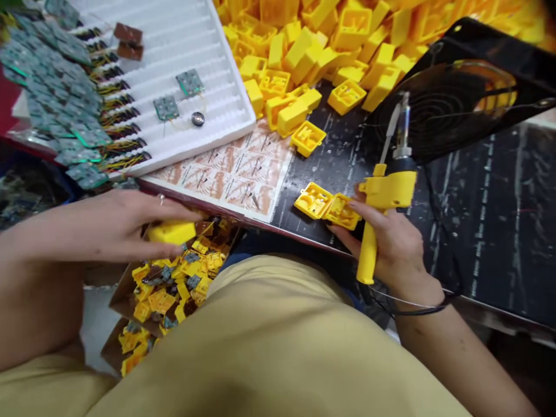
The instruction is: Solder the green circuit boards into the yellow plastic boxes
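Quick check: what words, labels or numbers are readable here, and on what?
No text reads clearly.
Printed sheet: repeated reddish print, too blurred.
Black mat: pale rows of marks, too blurred.
Circuit boards: too small.
Yellow tool in the right hand, yellow block in the left hand: no labels visible.

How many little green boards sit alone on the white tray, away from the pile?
2. One green board lies midway up the white tray; the other green board sits lower left of it. The pile may hide more.

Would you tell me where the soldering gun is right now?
The soldering gun is right of centre in the head view, held by the right hand, beside two yellow housings and below the fan.
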Demonstrator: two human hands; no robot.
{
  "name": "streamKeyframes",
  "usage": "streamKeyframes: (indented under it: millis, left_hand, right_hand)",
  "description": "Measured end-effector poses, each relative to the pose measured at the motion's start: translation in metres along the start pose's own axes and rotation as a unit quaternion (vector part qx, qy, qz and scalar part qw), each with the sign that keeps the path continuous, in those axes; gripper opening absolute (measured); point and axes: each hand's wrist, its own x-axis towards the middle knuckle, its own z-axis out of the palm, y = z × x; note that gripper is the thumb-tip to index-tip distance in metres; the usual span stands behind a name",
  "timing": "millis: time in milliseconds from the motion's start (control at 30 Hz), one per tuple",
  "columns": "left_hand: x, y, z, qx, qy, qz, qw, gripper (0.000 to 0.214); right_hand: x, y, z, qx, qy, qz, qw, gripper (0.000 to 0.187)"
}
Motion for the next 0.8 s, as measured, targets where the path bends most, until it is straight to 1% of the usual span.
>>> streamKeyframes:
  millis: [33, 67, 100, 133, 167, 200, 233, 267, 300, 333, 367, 400, 433, 467, 500, 533, 567, 600, 700, 733, 767, 800]
  left_hand:
    - [0.004, 0.003, -0.005, 0.011, -0.029, 0.018, 0.999, 0.047]
    - [0.014, 0.01, -0.006, 0.028, -0.034, 0.03, 0.999, 0.047]
    - [0.031, 0.019, -0.003, 0.046, -0.02, 0.03, 0.998, 0.049]
    - [0.052, 0.031, 0.003, 0.057, 0.019, 0.029, 0.998, 0.05]
    - [0.076, 0.045, 0.012, 0.075, 0.079, -0.006, 0.994, 0.054]
    - [0.1, 0.059, 0.022, 0.094, 0.142, -0.038, 0.985, 0.061]
    - [0.123, 0.073, 0.031, 0.107, 0.176, -0.044, 0.978, 0.072]
    - [0.144, 0.084, 0.038, 0.116, 0.173, -0.045, 0.977, 0.08]
    - [0.161, 0.091, 0.042, 0.123, 0.167, -0.045, 0.977, 0.08]
    - [0.173, 0.095, 0.044, 0.127, 0.144, -0.044, 0.98, 0.074]
    - [0.182, 0.095, 0.041, 0.124, 0.108, -0.03, 0.986, 0.063]
    - [0.186, 0.092, 0.036, 0.115, 0.063, 0.001, 0.991, 0.05]
    - [0.187, 0.086, 0.029, 0.099, 0.012, 0.048, 0.994, 0.037]
    - [0.185, 0.08, 0.022, 0.079, -0.033, 0.103, 0.991, 0.032]
    - [0.181, 0.073, 0.016, 0.056, -0.062, 0.154, 0.985, 0.04]
    - [0.176, 0.067, 0.012, 0.034, -0.071, 0.187, 0.979, 0.05]
    - [0.171, 0.062, 0.01, 0.014, -0.058, 0.194, 0.979, 0.058]
    - [0.166, 0.059, 0.012, -0.003, -0.029, 0.179, 0.983, 0.062]
    - [0.153, 0.06, 0.029, -0.027, 0.075, 0.089, 0.993, 0.066]
    - [0.152, 0.062, 0.037, -0.027, 0.098, 0.067, 0.993, 0.065]
    - [0.152, 0.065, 0.044, -0.028, 0.111, 0.053, 0.992, 0.058]
    - [0.153, 0.067, 0.05, -0.031, 0.113, 0.054, 0.992, 0.05]
  right_hand:
    - [0.001, -0.001, 0.0, 0.005, 0.0, 0.003, 1.0, 0.064]
    - [0.002, -0.001, 0.0, 0.008, 0.002, 0.006, 1.0, 0.064]
    - [0.002, -0.002, 0.0, 0.012, 0.004, 0.01, 1.0, 0.066]
    - [0.003, -0.002, 0.0, 0.014, 0.007, 0.015, 1.0, 0.068]
    - [0.002, -0.002, 0.0, 0.016, 0.009, 0.02, 1.0, 0.07]
    - [0.002, -0.002, 0.001, 0.018, 0.009, 0.024, 1.0, 0.07]
    - [0.001, -0.002, 0.001, 0.021, 0.01, 0.027, 0.999, 0.07]
    - [0.0, -0.002, 0.0, 0.024, 0.011, 0.029, 0.999, 0.069]
    - [-0.001, -0.001, 0.0, 0.03, 0.01, 0.032, 0.999, 0.068]
    - [-0.002, -0.001, -0.002, 0.036, 0.01, 0.037, 0.999, 0.068]
    - [-0.004, 0.0, -0.004, 0.044, 0.01, 0.043, 0.998, 0.069]
    - [-0.005, 0.001, -0.006, 0.053, 0.008, 0.05, 0.997, 0.071]
    - [-0.006, 0.002, -0.009, 0.061, 0.006, 0.056, 0.997, 0.074]
    - [-0.007, 0.003, -0.012, 0.069, 0.003, 0.062, 0.996, 0.076]
    - [-0.008, 0.005, -0.014, 0.076, -0.002, 0.065, 0.995, 0.078]
    - [-0.009, 0.006, -0.015, 0.083, -0.008, 0.066, 0.994, 0.08]
    - [-0.01, 0.008, -0.016, 0.089, -0.014, 0.066, 0.994, 0.081]
    - [-0.011, 0.009, -0.016, 0.095, -0.019, 0.066, 0.993, 0.083]
    - [-0.014, 0.01, -0.011, 0.104, -0.032, 0.071, 0.991, 0.083]
    - [-0.014, 0.01, -0.008, 0.104, -0.033, 0.077, 0.991, 0.08]
    - [-0.014, 0.01, -0.005, 0.104, -0.033, 0.082, 0.991, 0.077]
    - [-0.012, 0.01, -0.003, 0.104, -0.03, 0.09, 0.99, 0.073]
